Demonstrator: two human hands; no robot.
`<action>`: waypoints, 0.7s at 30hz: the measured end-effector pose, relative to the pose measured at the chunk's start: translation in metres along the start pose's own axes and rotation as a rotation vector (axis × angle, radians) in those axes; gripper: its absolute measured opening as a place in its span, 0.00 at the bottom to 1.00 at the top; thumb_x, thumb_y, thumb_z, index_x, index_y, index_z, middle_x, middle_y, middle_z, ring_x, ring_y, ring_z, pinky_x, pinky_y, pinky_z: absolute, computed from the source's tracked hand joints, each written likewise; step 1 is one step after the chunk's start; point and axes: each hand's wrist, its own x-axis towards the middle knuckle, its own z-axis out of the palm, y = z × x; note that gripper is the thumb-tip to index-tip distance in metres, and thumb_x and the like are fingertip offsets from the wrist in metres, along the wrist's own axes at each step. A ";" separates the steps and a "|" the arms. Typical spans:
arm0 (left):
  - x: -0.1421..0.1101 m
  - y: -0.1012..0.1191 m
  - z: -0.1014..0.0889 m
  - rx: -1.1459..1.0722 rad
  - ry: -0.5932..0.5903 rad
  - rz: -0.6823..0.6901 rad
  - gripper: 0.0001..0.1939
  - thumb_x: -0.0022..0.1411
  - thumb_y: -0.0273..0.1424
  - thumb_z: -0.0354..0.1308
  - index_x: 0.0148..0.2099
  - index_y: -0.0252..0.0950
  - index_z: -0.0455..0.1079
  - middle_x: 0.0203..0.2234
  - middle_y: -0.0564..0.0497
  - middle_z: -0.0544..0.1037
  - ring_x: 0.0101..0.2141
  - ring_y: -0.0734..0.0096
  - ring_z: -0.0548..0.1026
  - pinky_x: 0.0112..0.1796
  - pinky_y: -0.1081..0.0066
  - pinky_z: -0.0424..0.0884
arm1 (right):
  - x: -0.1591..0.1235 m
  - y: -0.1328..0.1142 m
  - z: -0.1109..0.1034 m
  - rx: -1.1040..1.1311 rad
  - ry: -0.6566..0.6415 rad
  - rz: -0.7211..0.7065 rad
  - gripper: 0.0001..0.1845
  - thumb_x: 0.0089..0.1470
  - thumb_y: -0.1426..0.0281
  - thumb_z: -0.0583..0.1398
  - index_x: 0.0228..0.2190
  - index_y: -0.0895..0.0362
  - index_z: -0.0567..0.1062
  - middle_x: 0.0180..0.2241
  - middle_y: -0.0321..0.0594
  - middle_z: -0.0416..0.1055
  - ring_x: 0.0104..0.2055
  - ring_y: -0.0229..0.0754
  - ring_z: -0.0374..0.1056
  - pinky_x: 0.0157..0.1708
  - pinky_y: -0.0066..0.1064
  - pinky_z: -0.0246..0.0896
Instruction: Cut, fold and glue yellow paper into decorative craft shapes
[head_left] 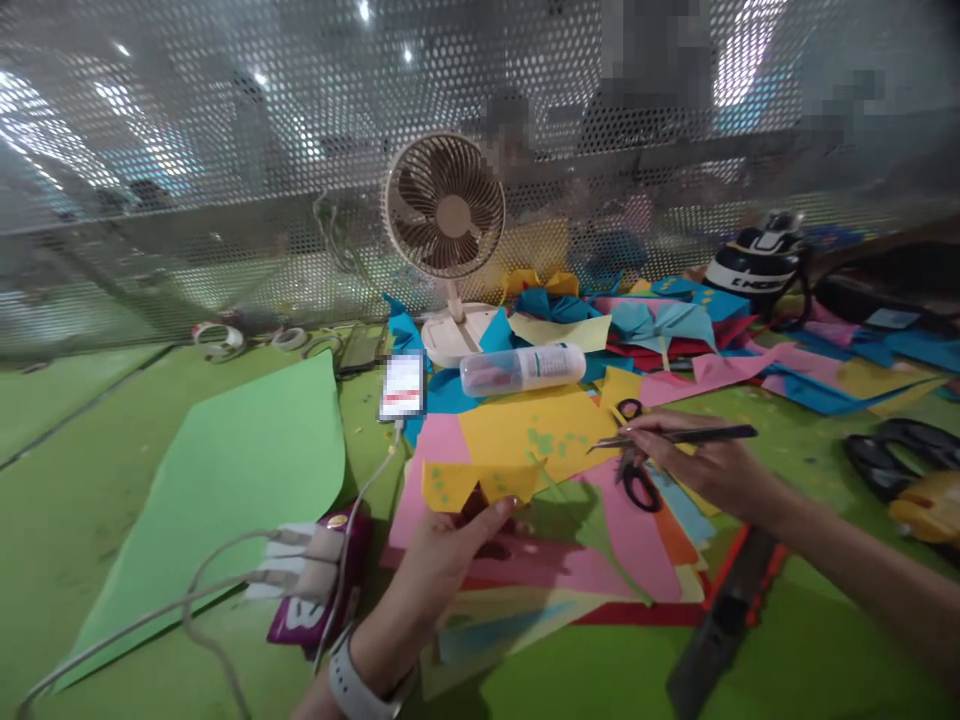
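Observation:
My left hand (442, 560) is closed on a small yellow paper cut-out (480, 483) with pointed edges and green dots, held up above the paper pile. My right hand (705, 465) pinches a pair of thin dark tweezers (675, 436), tips pointing left toward the yellow cut-out. Under the right hand lies a pair of black-handled scissors (636, 475) on a yellow sheet (536, 430) with green specks. A white band sits on my left wrist (352, 685).
Coloured sheets cover the green table (90, 500); a large green sheet (240, 470) lies left. A desk fan (446, 230), a white bottle (525, 368), a phone (403, 385) and a charger with cables (300, 565) stand nearby. A helmet (757, 262) is far right, mesh wall behind.

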 end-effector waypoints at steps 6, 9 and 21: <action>0.001 0.001 -0.002 0.009 -0.003 -0.035 0.14 0.50 0.34 0.66 0.39 0.32 0.75 0.28 0.46 0.81 0.26 0.71 0.77 0.24 0.78 0.72 | -0.002 0.004 0.002 -0.082 -0.127 -0.028 0.12 0.58 0.64 0.52 0.30 0.55 0.73 0.29 0.38 0.73 0.31 0.40 0.69 0.30 0.30 0.62; 0.000 0.004 -0.001 0.004 0.021 -0.027 0.16 0.48 0.34 0.67 0.40 0.33 0.75 0.30 0.46 0.81 0.28 0.68 0.78 0.25 0.77 0.72 | -0.001 0.007 0.002 -0.009 -0.022 0.002 0.12 0.58 0.63 0.53 0.32 0.55 0.73 0.29 0.38 0.73 0.30 0.40 0.69 0.30 0.29 0.63; 0.006 0.004 -0.006 -0.051 0.051 -0.034 0.18 0.48 0.34 0.67 0.43 0.36 0.74 0.36 0.47 0.80 0.36 0.65 0.78 0.29 0.75 0.73 | 0.014 0.039 0.012 0.226 0.185 0.128 0.16 0.53 0.57 0.57 0.36 0.55 0.75 0.34 0.41 0.75 0.35 0.45 0.71 0.31 0.33 0.68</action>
